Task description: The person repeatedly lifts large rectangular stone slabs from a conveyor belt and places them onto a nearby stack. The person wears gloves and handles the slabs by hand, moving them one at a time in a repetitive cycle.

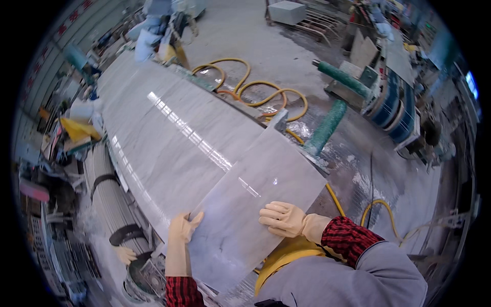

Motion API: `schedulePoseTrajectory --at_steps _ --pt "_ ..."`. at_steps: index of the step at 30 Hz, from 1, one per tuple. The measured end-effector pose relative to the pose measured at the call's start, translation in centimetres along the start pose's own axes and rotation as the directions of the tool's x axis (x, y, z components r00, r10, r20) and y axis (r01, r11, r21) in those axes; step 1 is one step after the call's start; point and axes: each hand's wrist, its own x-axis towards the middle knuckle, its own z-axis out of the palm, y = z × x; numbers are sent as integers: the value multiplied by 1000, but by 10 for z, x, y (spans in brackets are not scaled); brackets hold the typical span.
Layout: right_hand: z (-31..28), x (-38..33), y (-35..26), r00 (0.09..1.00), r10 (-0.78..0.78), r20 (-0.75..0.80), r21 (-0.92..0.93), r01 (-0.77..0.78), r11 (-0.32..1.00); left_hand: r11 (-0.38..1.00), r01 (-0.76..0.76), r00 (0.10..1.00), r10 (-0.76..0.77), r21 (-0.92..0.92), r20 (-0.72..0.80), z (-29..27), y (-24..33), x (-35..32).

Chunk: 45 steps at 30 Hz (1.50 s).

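Note:
A smaller polished pale marble slab (266, 176) lies in front of me, overlapping the near end of a long marble slab (169, 110). Both hands wear cream rubber gloves. At the left edge of the smaller slab, my left hand (183, 230) grips the rim, thumb on the top face, fingers partly hidden. My right hand (282, 219) lies flat on the glossy face near the edge closest to me, its fingers stretched out. A yellow apron (289, 253) shows at my waist, close to the slab.
Yellow hoses (294, 97) coil on the wet floor beyond the slabs. Green cylinders (326, 125) stick out at the right, near a blue-sided machine (394, 110). Bundled grey rods (108, 189) lie along the left. A cream glove (125, 254) sits below them. Another person (166, 30) stands far off.

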Motion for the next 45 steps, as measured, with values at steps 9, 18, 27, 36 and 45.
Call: schedulePoseTrajectory --at_steps 9,18,27,36,45 --pt "-34 -83 -64 -110 826 553 296 -901 -318 945 55 998 -63 -323 -15 9 -5 -20" --pt "65 -104 -35 161 436 885 462 -203 -863 951 -169 935 72 -259 -346 8 -6 -90" --pt "-9 -150 -11 662 597 453 821 -571 11 988 -83 946 36 -133 -322 -39 109 -183" --pt "-281 -174 97 114 973 199 616 -787 -34 736 -467 797 109 -491 -594 46 313 -101" --pt "-420 -339 237 -184 859 -478 692 -681 239 536 -300 946 275 -789 -173 183 576 -41"
